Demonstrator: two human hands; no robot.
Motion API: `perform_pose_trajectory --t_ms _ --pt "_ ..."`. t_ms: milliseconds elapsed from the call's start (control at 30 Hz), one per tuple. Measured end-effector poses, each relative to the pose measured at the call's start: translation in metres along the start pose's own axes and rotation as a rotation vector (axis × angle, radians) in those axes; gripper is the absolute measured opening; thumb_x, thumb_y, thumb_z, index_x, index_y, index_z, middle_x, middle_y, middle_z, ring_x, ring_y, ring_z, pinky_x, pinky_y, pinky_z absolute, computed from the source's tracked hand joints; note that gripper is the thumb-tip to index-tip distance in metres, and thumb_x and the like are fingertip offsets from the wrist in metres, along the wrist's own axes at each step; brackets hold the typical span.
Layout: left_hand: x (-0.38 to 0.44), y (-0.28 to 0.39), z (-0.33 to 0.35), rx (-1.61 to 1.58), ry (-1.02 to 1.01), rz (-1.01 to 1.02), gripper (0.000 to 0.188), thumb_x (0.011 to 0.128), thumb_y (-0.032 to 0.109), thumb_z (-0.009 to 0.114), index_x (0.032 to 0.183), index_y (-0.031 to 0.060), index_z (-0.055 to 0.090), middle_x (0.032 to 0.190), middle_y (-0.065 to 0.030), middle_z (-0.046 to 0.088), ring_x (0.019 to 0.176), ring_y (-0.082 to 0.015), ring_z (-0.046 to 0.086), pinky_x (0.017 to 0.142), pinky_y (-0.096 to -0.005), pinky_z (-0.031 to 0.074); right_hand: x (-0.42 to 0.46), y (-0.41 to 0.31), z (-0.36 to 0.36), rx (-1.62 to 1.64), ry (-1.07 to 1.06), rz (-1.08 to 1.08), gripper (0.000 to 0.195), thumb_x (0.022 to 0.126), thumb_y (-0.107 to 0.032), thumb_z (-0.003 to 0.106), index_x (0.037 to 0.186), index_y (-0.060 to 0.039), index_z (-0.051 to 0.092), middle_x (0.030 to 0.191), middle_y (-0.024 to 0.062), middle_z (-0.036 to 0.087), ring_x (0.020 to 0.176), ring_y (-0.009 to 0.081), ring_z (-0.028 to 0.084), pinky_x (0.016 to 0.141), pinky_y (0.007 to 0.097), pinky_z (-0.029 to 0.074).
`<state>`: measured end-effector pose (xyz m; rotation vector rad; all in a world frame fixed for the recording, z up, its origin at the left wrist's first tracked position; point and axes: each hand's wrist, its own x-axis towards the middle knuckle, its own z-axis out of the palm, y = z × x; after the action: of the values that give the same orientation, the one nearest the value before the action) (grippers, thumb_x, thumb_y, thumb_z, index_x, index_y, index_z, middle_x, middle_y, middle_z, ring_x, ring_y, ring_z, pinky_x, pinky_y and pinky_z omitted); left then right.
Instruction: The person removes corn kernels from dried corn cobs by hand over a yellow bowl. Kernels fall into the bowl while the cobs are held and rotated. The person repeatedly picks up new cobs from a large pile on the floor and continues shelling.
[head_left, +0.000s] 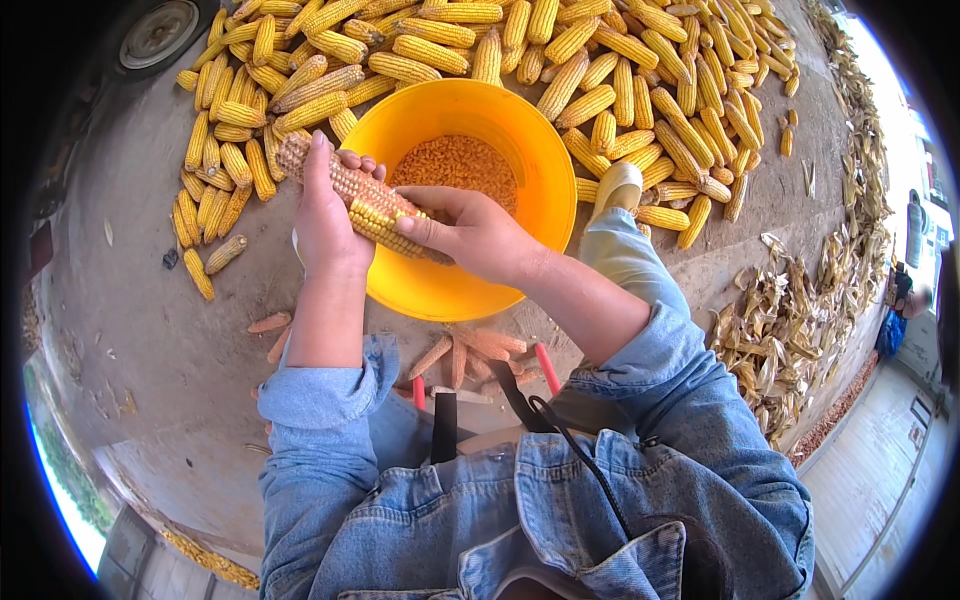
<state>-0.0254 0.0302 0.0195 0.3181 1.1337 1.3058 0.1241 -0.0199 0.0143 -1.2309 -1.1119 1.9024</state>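
My left hand (334, 202) grips a partly shelled corn cob (367, 187) from below and the left, its thumb pointing up along the side. Bare reddish sockets cover the cob's upper side, while rows of yellow kernels remain along its lower side. My right hand (472, 225) holds the cob's near right end, with the thumb pressed on the kernels and the fingers behind. Beneath both hands stands a yellow plastic tub (551, 187), and loose corn kernels (457, 161) cover its bottom.
A large heap of husked corn ears (645, 67) spreads beyond the tub. Stripped cobs (472, 349) lie on the concrete floor between my legs and the tub. Dry husks (772, 330) are piled on the right. A wheel (159, 34) stands at the far left.
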Motion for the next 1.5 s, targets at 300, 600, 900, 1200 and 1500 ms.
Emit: perform_pose_trajectory --t_ms 300,600,900,1200,1500 --pt "0.001 -0.004 0.0 -0.038 0.017 0.023 0.029 0.093 0.033 0.06 0.085 0.0088 0.047 0.073 -0.0025 0.051 0.072 -0.0174 0.053 0.073 -0.0366 0.049 0.0 0.002 0.0 -0.106 0.063 -0.098 0.04 0.101 -0.029 0.049 0.124 0.0017 0.057 0.093 0.0104 0.065 0.087 0.0161 0.061 0.082 0.0299 0.048" --pt "0.001 0.001 0.001 -0.105 -0.044 0.022 0.026 0.094 0.033 0.058 0.085 0.0107 0.048 0.072 -0.0015 0.05 0.07 -0.0158 0.051 0.075 -0.036 0.048 0.005 0.003 -0.007 0.196 -0.039 0.035 0.04 0.104 -0.026 0.039 0.132 0.0004 0.051 0.114 0.0067 0.062 0.103 0.0104 0.057 0.092 0.0266 0.046" --pt "0.001 0.002 -0.001 -0.087 -0.039 0.041 0.026 0.093 0.034 0.059 0.086 0.0112 0.048 0.072 -0.0012 0.05 0.07 -0.0155 0.051 0.076 -0.036 0.048 0.004 0.004 -0.006 0.11 -0.032 -0.041 0.038 0.103 -0.025 0.044 0.128 0.0006 0.054 0.108 0.007 0.064 0.096 0.0114 0.059 0.089 0.0269 0.048" --pt "0.0 -0.003 0.002 -0.019 -0.032 0.059 0.027 0.093 0.03 0.06 0.082 0.008 0.049 0.069 -0.003 0.053 0.067 -0.0168 0.054 0.069 -0.0361 0.05 -0.002 -0.002 0.001 -0.061 0.027 -0.088 0.044 0.101 -0.033 0.049 0.126 0.0027 0.055 0.102 0.0109 0.066 0.093 0.0154 0.06 0.087 0.0296 0.048" --pt "0.001 -0.004 0.002 -0.083 -0.02 0.011 0.027 0.094 0.029 0.059 0.083 0.0083 0.047 0.07 -0.0029 0.052 0.067 -0.0165 0.053 0.068 -0.0351 0.049 0.001 0.0 -0.006 0.021 0.015 -0.003 0.046 0.1 -0.035 0.049 0.127 0.0026 0.055 0.105 0.0124 0.065 0.095 0.0163 0.06 0.088 0.0304 0.047"
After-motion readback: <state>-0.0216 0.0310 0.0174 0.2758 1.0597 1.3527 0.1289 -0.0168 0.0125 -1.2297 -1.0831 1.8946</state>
